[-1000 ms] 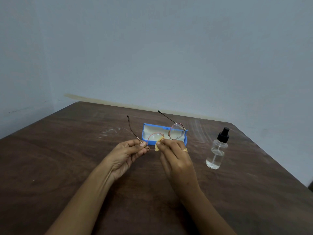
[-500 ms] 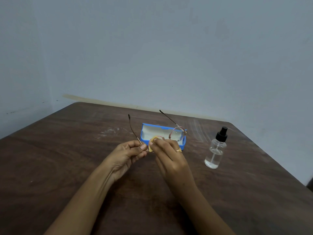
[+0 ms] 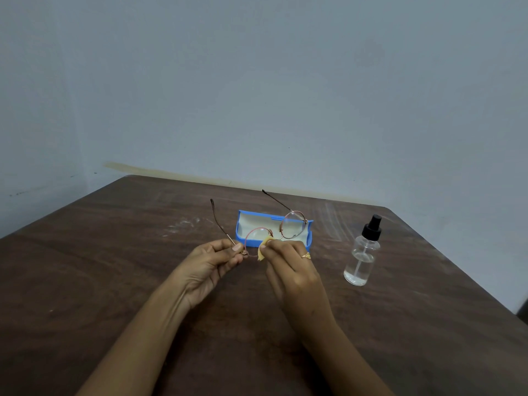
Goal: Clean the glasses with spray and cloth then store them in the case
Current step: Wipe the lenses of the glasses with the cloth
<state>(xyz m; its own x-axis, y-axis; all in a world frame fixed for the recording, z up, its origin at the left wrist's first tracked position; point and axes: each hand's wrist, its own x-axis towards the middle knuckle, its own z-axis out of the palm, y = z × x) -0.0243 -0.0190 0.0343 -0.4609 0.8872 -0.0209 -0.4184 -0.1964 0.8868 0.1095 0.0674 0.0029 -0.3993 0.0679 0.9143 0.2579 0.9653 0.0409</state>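
Gleaming round rose-gold glasses [image 3: 288, 228], temples open.

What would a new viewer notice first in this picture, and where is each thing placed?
The eye goes first to the two hands at the centre of the dark wooden table: the left hand pinches the round glasses at a hinge, while the right hand presses a small yellow cloth on one lens. Just behind them lies the open blue case, and to the right stands a clear spray bottle with a black top.
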